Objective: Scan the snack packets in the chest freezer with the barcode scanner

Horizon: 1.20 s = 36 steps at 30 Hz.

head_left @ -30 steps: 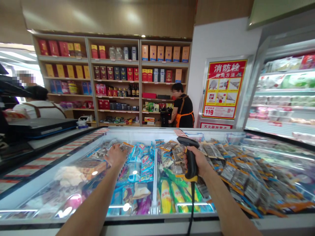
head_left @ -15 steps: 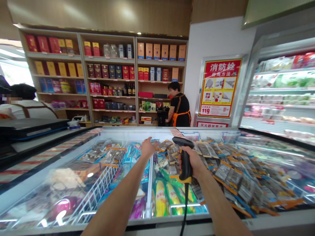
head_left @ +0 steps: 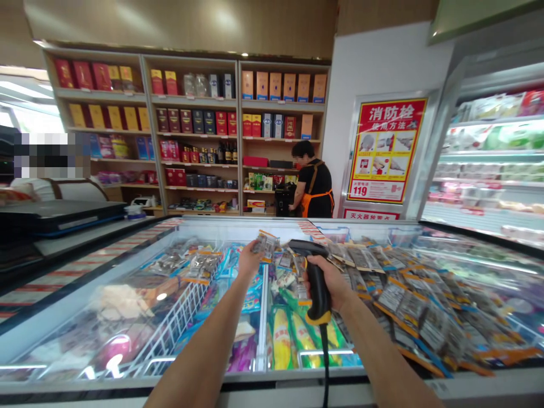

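Note:
My right hand (head_left: 329, 279) is wrapped around the handle of a black and yellow barcode scanner (head_left: 318, 289), its cable hanging down over the freezer's front edge. The scanner's head points left, toward a small clear packet with orange edges (head_left: 267, 245). My left hand (head_left: 250, 258) grips that packet by its left side and holds it up above the freezer. Many similar packets (head_left: 408, 300) lie piled on the glass at the right. Under the glass near my hands are yellow and green corn packs (head_left: 283, 337) and blue bags (head_left: 254, 294).
The chest freezer (head_left: 127, 384) spans the foreground, with a white wire basket (head_left: 182, 317) inside. A person in an orange apron (head_left: 317, 181) stands behind it by shelves of boxes (head_left: 195, 122). Another person (head_left: 72, 190) is at the left, beyond a dark flat device (head_left: 55, 212). A lit fridge (head_left: 493, 164) stands right.
My left hand, reaching out half a second ago, now holds a packet up near the scanner. The scanner has shifted slightly left, its head turned more level. The view has swung a little left.

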Available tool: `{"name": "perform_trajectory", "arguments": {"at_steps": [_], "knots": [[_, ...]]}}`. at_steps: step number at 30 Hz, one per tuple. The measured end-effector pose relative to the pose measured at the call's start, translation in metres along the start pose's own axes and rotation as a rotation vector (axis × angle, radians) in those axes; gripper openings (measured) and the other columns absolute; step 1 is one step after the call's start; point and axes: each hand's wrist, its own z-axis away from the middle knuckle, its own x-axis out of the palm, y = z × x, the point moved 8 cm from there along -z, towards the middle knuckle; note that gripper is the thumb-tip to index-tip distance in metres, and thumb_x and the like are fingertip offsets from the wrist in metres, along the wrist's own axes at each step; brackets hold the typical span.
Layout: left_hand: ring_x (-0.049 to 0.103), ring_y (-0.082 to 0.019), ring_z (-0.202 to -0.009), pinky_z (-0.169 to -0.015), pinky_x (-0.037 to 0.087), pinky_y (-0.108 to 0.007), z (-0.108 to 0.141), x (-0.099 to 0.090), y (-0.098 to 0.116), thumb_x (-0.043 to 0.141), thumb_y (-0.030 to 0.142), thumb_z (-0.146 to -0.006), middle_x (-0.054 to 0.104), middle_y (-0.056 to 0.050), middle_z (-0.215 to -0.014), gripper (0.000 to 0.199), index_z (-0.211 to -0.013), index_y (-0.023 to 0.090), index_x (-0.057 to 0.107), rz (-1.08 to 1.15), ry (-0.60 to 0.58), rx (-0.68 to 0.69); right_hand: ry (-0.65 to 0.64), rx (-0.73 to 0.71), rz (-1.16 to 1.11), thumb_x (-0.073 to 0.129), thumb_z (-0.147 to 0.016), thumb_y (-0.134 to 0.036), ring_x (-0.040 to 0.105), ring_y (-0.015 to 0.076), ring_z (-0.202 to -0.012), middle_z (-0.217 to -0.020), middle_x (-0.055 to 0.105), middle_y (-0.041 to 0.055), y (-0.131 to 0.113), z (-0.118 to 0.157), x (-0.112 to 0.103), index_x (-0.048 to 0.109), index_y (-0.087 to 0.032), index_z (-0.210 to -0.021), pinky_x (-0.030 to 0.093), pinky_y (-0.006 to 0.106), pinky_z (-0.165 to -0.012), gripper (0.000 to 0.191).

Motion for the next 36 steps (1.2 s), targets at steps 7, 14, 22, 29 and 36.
{"name": "perform_trajectory", "arguments": {"at_steps": [7,14,22,29,36], "knots": [[0.060,-0.015,-0.088,-0.074,0.048,-0.024,0.000,-0.013,-0.005,0.057,0.008,-0.062,0.063,-0.006,-0.103,0.054,-0.114,0.015,0.052,0.100,0.066,-0.019,-0.057,0.039,0.004,0.045,-0.075,-0.034,0.046,0.0104,-0.034,-0.045,0.052,-0.0016,0.011,0.001,0.009,0.051,-0.015,-0.067,0.041,0.023,-0.031,0.021],[0.059,-0.015,-0.086,-0.072,0.048,-0.024,0.000,-0.014,0.000,0.055,0.008,-0.061,0.061,-0.007,-0.104,0.056,-0.117,0.015,0.050,0.081,0.054,-0.008,-0.088,0.005,-0.004,0.046,-0.074,-0.034,0.046,0.0100,-0.035,-0.046,0.052,-0.0019,0.010,0.002,0.013,0.050,-0.016,-0.067,0.041,0.022,-0.031,0.020],[0.056,-0.019,-0.094,-0.085,0.042,-0.030,-0.003,-0.033,0.007,0.055,0.010,-0.063,0.060,-0.010,-0.105,0.054,-0.116,0.013,0.051,-0.187,0.085,0.075,-0.059,0.027,-0.013,0.044,-0.075,-0.035,0.046,0.0096,-0.034,-0.044,0.051,-0.0014,0.009,0.002,0.012,0.050,-0.015,-0.064,0.041,0.022,-0.031,0.023],[0.055,-0.021,-0.094,-0.085,0.041,-0.033,-0.009,-0.081,-0.002,0.054,0.012,-0.065,0.058,-0.012,-0.100,0.049,-0.114,0.012,0.052,-0.536,0.137,0.126,-0.017,-0.030,0.049,0.047,-0.073,-0.034,0.045,0.0096,-0.032,-0.042,0.051,-0.0014,0.009,-0.006,0.025,0.050,-0.014,-0.061,0.039,0.022,-0.030,0.023],[0.054,-0.021,-0.096,-0.083,0.042,-0.030,-0.009,-0.114,-0.019,0.047,0.013,-0.069,0.054,-0.012,-0.106,0.043,-0.111,0.014,0.053,-0.700,0.152,0.089,0.014,-0.122,0.083,0.047,-0.072,-0.032,0.045,0.0100,-0.032,-0.042,0.051,-0.0028,-0.014,-0.018,0.028,0.049,-0.016,-0.064,0.039,0.022,-0.030,0.018]]}}
